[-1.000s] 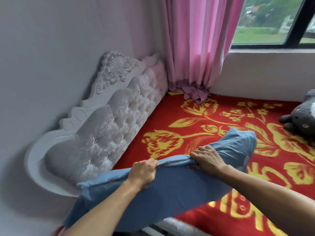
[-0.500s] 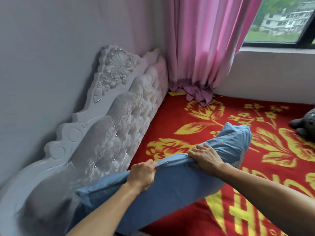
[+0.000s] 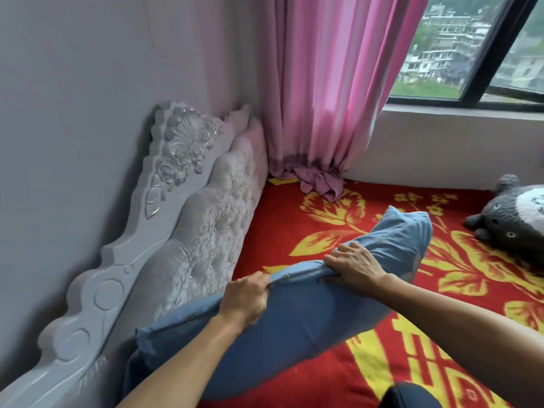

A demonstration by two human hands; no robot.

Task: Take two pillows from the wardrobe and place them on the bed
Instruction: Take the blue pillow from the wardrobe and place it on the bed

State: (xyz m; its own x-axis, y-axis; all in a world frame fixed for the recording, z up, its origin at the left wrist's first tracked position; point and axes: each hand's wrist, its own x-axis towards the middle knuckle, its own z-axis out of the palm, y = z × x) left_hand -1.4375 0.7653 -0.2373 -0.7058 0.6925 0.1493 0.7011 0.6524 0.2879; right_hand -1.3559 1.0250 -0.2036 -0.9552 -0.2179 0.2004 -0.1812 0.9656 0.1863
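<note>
**Blue pillow held over the bed, ready to be set down**

At the far left we see the pale grey tufted headboard with carved flowers [image 3: 188, 219], leaning against the wall. Just beside its lower part hangs the near end of the long blue fabric pillow [image 3: 294, 322], which we hold by its upper seam above the red bed cover with yellow flowers [image 3: 294, 219].

Our left hand [image 3: 245, 300] is closed in a fist on the seam, towards the headboard end. Our right hand [image 3: 353, 265] grips the same seam further along, fingers over the top and thumb beneath. The hands are apart, both clamped on the pillow. Its far end sags towards the cover; we cannot tell whether it touches.

Further right, the pink curtain [image 3: 323, 92] bunches in the corner, and a grey plush toy [image 3: 512, 225] lies at the right edge, well apart from the pillow.

We judge this to be the placing step. No other pillow shows here, so we cannot say whether this is the first or the second. The next move calls for lowering the pillow flat near the headboard, then letting go with both hands together so it does not roll.
</note>
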